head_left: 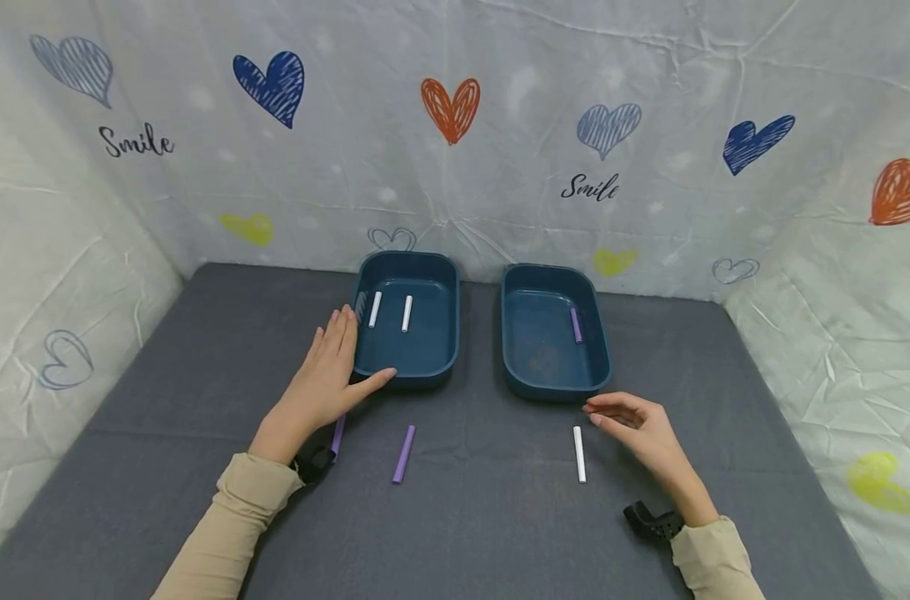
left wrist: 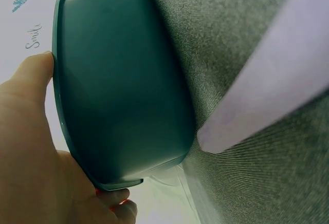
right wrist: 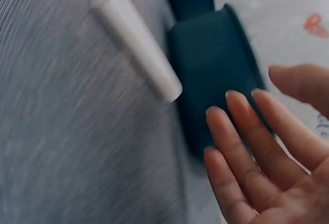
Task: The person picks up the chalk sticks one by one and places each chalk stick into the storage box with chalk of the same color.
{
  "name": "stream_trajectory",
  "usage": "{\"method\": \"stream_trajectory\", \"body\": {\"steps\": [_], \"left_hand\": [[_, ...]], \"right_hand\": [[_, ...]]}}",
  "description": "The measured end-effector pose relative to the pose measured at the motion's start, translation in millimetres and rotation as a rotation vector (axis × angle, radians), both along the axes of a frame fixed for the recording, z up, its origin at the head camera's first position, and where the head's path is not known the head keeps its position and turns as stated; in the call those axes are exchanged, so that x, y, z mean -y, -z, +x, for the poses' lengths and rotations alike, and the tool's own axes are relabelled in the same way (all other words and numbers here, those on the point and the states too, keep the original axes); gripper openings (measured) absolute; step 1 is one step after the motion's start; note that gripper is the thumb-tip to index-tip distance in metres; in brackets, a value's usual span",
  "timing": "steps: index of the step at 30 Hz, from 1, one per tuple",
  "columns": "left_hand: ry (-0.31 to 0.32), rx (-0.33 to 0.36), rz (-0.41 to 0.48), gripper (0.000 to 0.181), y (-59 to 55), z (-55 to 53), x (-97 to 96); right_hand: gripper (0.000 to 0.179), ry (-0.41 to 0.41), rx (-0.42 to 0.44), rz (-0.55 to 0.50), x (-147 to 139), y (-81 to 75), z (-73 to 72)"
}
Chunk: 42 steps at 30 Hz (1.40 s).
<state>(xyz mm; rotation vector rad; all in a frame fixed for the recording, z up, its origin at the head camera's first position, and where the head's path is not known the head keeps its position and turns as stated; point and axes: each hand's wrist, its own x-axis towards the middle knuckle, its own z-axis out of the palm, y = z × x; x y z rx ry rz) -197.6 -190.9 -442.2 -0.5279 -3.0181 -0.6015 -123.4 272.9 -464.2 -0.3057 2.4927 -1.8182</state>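
My left hand (head_left: 322,385) rests against the left side of the left blue bin (head_left: 436,321), fingers straight and thumb over its front rim. Two white chalk sticks (head_left: 407,314) lie inside that bin. Near the front right corner of the right bin (head_left: 533,337), my right hand (head_left: 638,429) hovers with bent fingers and nothing between them. A purple chalk stick (head_left: 576,326) lies in the right bin. On the table, a white chalk stick (head_left: 579,454) lies just left of my right hand. One purple stick (head_left: 338,437) is partly hidden by my left wrist; another (head_left: 403,454) lies to its right.
A dark grey cloth (head_left: 492,517) covers the table. Behind the bins hangs a white curtain (head_left: 522,167) printed with hearts, which also lines both sides. Black wrist straps (head_left: 652,521) sit on both wrists.
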Motion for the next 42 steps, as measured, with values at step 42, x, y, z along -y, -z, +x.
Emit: {"method": "stream_trajectory", "body": {"steps": [42], "left_hand": [[-0.008,0.022,-0.006,0.111,-4.8,1.7,-1.2]], "right_hand": [[0.076,-0.381,-0.03,0.389,-7,12.5,2.7]]}}
